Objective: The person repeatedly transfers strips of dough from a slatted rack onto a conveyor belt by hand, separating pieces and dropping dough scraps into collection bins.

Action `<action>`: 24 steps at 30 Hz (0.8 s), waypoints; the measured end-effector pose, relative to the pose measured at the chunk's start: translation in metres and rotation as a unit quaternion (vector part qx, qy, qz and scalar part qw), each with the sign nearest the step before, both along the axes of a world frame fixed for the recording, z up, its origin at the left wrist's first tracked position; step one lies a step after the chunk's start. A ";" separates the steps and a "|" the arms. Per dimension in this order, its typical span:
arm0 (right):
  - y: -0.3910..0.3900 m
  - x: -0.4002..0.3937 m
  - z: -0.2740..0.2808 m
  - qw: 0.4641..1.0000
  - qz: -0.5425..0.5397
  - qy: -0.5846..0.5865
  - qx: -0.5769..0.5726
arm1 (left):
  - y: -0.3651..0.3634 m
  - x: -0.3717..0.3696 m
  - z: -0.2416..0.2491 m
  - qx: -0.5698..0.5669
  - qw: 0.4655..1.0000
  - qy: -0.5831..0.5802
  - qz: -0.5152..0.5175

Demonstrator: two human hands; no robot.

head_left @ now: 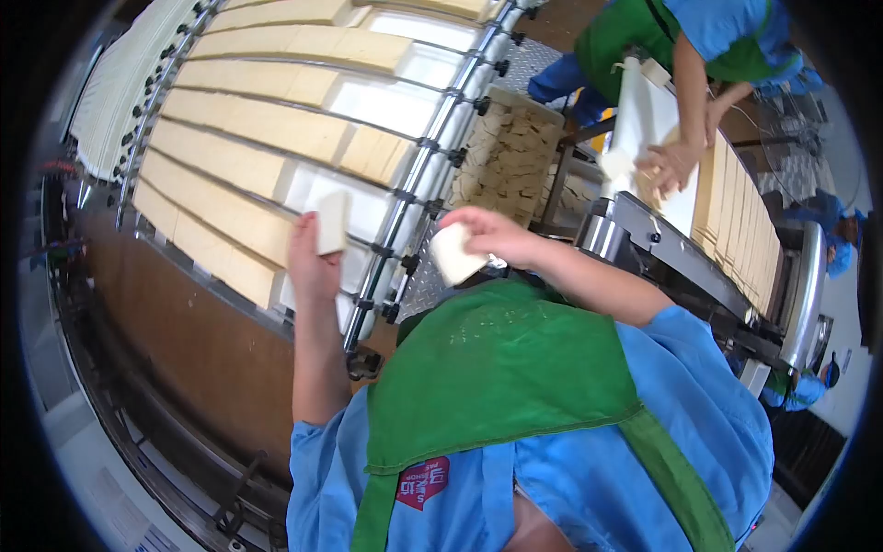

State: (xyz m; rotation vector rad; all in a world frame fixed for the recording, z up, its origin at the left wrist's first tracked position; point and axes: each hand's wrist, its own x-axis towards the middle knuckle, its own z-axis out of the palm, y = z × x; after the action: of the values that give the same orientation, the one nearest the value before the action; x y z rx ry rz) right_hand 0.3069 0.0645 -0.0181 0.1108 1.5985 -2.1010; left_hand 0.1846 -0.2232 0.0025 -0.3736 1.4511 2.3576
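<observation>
My left hand (315, 262) is closed on a pale, flat, cream-coloured slice (331, 223), held upright above the near lanes of the conveyor (372, 104). Across from it, my right hand (492, 235) grips another pale slice (454, 255) between thumb and fingers, just past the conveyor's metal side rail (394, 210). Long rows of cream-coloured slabs (241, 161) lie in parallel lanes on the white belt, split by thin guide rods. Their exact food kind is not clear.
A bin (506, 156) of broken pale pieces stands beyond the rail. At right, a co-worker's hands (676, 166) touch pieces on a second conveyor (662, 106) with rows of slabs (740, 225). Black knobs (409, 265) jut from the rail.
</observation>
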 end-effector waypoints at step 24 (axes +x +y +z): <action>0.376 0.313 -0.088 0.598 -0.785 -0.151 0.061 | 0.478 0.127 -0.011 -0.140 0.861 -0.019 -0.489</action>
State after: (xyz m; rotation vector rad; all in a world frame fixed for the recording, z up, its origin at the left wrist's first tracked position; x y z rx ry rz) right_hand 0.6194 0.4403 -0.1057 2.5873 1.3800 -2.5721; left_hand 0.3117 0.2544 -0.0083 0.2300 1.4643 1.3186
